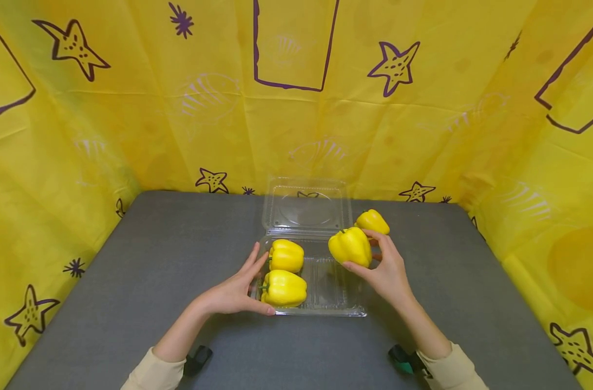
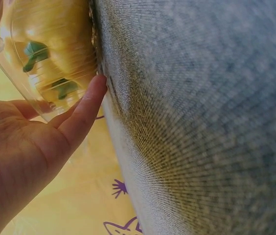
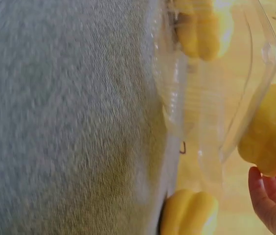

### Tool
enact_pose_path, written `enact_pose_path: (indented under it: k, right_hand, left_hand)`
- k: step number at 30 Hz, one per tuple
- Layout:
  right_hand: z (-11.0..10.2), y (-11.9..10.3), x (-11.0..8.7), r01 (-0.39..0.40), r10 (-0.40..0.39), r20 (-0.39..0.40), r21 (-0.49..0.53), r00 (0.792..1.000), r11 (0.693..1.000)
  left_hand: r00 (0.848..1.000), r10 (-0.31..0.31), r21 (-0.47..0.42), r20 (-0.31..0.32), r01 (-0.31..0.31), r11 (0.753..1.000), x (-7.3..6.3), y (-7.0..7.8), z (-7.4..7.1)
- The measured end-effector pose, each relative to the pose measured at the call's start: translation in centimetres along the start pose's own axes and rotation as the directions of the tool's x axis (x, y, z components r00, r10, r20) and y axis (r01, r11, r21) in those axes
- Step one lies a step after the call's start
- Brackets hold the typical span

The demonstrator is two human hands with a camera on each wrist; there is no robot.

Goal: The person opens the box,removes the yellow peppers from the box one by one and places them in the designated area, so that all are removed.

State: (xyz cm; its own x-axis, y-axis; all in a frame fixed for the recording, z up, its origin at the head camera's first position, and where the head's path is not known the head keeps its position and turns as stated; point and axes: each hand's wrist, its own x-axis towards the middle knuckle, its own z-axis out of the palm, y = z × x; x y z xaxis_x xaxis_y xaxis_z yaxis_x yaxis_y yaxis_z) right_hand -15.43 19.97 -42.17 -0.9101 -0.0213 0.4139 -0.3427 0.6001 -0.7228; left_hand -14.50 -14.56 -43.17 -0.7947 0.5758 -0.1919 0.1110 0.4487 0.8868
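Note:
A yellow bell pepper (image 1: 350, 247) is pinched between the thumb and fingers of my right hand (image 1: 388, 269), raised over the right side of a clear plastic clamshell container (image 1: 329, 311). Inside, two more yellow bell peppers lie along the left side, a rear pepper (image 1: 286, 255) and a front pepper (image 1: 284, 288), stems toward the left. My left hand (image 1: 233, 290) rests against the container's left wall, fingers spread and thumb at the front corner. Through that wall, green stems (image 2: 36, 51) show in the left wrist view. The hinged lid (image 1: 306, 206) stands open at the back.
Another yellow bell pepper (image 1: 372, 221) sits on the grey table (image 1: 145, 281) behind my right hand, beside the lid. A yellow patterned curtain (image 1: 286, 124) hangs around the table's back and sides.

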Motion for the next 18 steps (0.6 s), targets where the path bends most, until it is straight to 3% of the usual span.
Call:
enact_pose_path:
  k: [13,18]
  right_hand:
    - [-1.7,1.4,0.6,-0.063,0.06,-0.075,-0.052,0.995,0.997]
    - [-2.3,2.4,0.8,-0.139,0.136,-0.105,-0.021,0.985,0.99]
  left_hand:
    - [1.0,0.005,-0.001,-0.003,-0.005,1.0,0.0,-0.2,0.0]
    - [1.0,0.019,0.0,-0.001,-0.019,1.0,0.0,-0.2,0.0]
